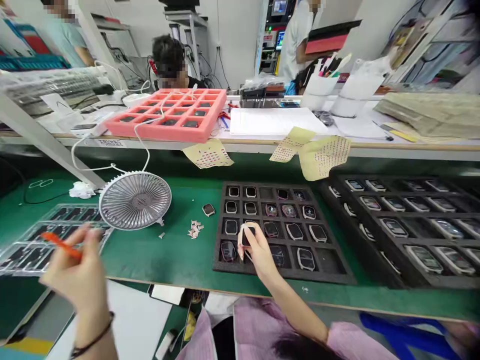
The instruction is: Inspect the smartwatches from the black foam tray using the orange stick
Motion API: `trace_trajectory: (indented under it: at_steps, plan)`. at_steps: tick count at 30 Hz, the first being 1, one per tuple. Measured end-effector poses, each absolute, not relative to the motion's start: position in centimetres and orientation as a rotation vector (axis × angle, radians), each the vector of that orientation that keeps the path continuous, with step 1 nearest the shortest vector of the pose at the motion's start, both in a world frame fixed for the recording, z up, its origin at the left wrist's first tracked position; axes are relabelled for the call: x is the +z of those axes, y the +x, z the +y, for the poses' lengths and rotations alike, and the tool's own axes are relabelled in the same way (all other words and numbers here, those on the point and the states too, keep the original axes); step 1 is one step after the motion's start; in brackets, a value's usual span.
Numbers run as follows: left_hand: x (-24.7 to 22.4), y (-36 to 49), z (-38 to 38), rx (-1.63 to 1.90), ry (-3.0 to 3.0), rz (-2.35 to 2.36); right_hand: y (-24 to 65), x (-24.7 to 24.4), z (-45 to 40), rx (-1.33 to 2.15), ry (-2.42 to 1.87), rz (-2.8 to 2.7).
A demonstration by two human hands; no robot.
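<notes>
- Right fingertips (244,231): clenched, pinching the dark smartwatch body (248,236) by its edges.
- Smartwatch body: rectangular with rounded corners, its long axis near upright in view and its top pointing away from the person; it is held just above the third row, second column of the black foam tray (285,272).
- Right hand (260,255): over that tray, whose compartments hold further watch bodies.
- Left hand (77,272): raised, its fingers grasping a slender orange stick (62,245) that points left and slightly away, over a clear plastic tray (75,215).
- Green mat (161,260): bears a loose watch body (208,209) and small pale scraps (195,229), beside a grey desk fan (135,200).
</notes>
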State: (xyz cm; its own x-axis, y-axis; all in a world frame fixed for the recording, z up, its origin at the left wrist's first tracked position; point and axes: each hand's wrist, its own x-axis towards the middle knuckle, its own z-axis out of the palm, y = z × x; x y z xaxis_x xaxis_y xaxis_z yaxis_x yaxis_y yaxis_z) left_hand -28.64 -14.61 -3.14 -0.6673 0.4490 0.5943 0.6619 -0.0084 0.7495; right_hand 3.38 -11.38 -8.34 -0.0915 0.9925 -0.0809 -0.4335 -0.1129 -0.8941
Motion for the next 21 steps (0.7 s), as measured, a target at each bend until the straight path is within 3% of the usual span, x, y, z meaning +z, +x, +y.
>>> trace_trajectory:
  at_steps: [7, 14, 21]
  plan:
    - [-4.2, -10.3, -13.6, -2.132, -1.996, -2.078, 0.7, -6.1, -12.4, 1.426, -0.722, -0.754]
    - [-4.1, -7.2, -13.5, -2.475, -1.995, -2.005, 1.1, -7.0, -12.9, 1.301, -0.866, -0.836]
    - [-4.8, -6.2, -13.3, -2.524, -1.946, -1.99, 1.2, -7.3, -12.9, 0.845, -1.043, -1.026]
